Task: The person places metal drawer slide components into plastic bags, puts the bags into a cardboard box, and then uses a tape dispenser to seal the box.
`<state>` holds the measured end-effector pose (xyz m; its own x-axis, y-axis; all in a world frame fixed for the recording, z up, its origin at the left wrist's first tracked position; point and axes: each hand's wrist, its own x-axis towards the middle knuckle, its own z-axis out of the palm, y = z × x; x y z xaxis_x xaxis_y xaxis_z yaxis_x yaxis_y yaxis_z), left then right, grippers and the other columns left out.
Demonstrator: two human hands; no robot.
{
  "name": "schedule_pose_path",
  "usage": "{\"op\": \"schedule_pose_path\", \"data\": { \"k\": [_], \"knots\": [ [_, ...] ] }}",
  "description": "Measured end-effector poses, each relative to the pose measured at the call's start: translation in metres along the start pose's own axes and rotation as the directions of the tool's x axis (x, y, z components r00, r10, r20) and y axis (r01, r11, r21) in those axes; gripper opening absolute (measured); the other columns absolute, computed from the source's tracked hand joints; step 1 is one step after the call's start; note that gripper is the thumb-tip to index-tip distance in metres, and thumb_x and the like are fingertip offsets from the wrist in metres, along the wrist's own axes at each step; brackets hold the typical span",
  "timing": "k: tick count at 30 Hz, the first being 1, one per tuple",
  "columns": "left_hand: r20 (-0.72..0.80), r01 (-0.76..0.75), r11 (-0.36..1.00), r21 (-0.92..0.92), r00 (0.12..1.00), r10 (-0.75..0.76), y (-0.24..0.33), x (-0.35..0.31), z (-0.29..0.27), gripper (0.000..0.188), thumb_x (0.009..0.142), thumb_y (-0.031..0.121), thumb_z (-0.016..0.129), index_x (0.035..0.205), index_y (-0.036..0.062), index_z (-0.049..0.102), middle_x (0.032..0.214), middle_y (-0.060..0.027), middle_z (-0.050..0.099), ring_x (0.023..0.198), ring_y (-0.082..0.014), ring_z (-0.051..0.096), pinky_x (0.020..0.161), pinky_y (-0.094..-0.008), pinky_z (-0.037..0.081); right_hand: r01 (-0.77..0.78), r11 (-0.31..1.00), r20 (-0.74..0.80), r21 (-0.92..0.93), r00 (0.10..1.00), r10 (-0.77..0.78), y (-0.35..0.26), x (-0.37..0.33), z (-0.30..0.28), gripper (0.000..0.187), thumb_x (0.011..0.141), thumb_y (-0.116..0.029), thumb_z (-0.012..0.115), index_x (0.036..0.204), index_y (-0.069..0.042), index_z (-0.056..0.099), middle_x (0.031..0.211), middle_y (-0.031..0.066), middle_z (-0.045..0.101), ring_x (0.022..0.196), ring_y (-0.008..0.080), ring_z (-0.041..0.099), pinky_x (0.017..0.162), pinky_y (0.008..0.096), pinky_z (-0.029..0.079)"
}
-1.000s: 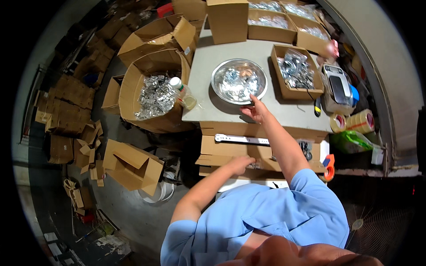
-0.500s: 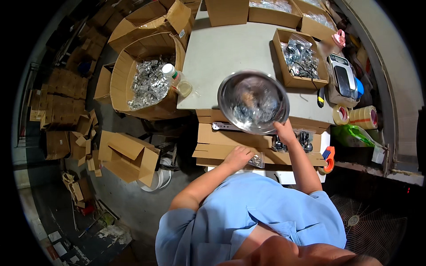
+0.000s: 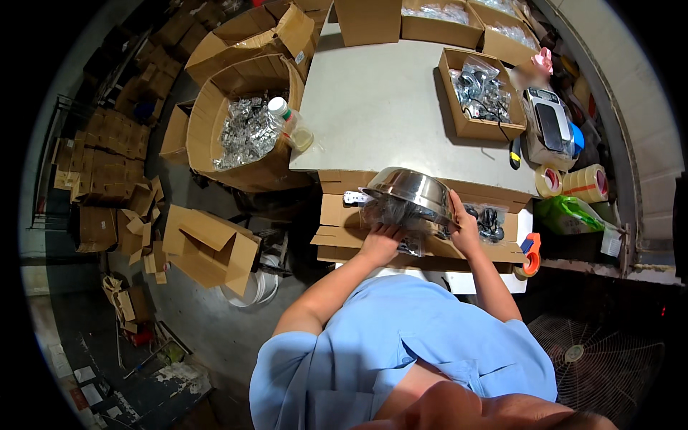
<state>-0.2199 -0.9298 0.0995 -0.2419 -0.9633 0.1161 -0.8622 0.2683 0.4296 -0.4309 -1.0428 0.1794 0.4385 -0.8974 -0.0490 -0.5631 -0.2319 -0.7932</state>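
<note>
A shiny metal bowl is tipped over the long open cardboard box in front of me, its mouth turned down and toward me. My right hand is closed on the bowl's right rim. Clear plastic bags with small parts bulge out under the lower rim. My left hand has its fingers curled against these bags; the fingertips are partly hidden. Inside the box, a white perforated strip shows left of the bowl, and bagged black cables lie to the right.
A carton of bagged parts stands on the white table, near a scale and tape rolls. A large carton of metal pieces stands left, by a white-capped bottle. An orange tape dispenser sits at right.
The bowl has tipped from mouth-up to mouth-down toward me, and its bags have slid to the lower rim. My left hand has moved from the small bag in the box up to these bags.
</note>
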Motion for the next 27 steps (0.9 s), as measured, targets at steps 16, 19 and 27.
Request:
{"op": "schedule_pose_path", "data": {
  "k": [16, 19, 27],
  "knots": [
    [0.385, 0.416, 0.902, 0.116, 0.818, -0.427, 0.020, 0.018, -0.053, 0.071, 0.060, 0.053, 0.076, 0.105, 0.0017, 0.057, 0.102, -0.0170, 0.054, 0.097, -0.0330, 0.056, 0.082, -0.0436, 0.044, 0.168, 0.985, -0.291, 0.039, 0.945, -0.149, -0.020, 0.069, -0.052, 0.066, 0.080, 0.004, 0.051, 0.138, -0.020, 0.031, 0.087, 0.0132, 0.062, 0.082, 0.0196, 0.062, 0.073, 0.0280, 0.047],
    [0.317, 0.279, 0.958, 0.060, 0.905, -0.283, 0.024, 0.029, -0.066, 0.068, 0.064, 0.053, 0.073, 0.107, 0.0033, 0.056, 0.102, -0.0144, 0.053, 0.095, -0.0306, 0.054, 0.081, -0.0415, 0.042, 0.207, 0.925, -0.405, 0.320, 0.912, -0.064, 0.034, 0.139, -0.018, 0.052, 0.077, -0.003, 0.051, 0.127, -0.005, 0.038, 0.113, 0.0108, 0.054, 0.091, 0.0208, 0.059, 0.075, 0.0294, 0.048],
    [0.110, 0.018, 0.988, 0.154, 0.993, -0.036, 0.008, 0.063, 0.023, 0.061, 0.079, 0.047, 0.059, 0.131, 0.0194, 0.043, 0.126, -0.0072, 0.041, 0.118, -0.0259, 0.037, 0.095, -0.0548, 0.025, -0.288, 0.647, 0.017, 0.706, 0.920, 0.390, 0.029, 0.167, 0.001, 0.041, 0.088, -0.028, 0.058, 0.120, -0.006, 0.045, 0.090, 0.0071, 0.058, 0.065, 0.0115, 0.057, 0.053, 0.0230, 0.046]
  ]
}}
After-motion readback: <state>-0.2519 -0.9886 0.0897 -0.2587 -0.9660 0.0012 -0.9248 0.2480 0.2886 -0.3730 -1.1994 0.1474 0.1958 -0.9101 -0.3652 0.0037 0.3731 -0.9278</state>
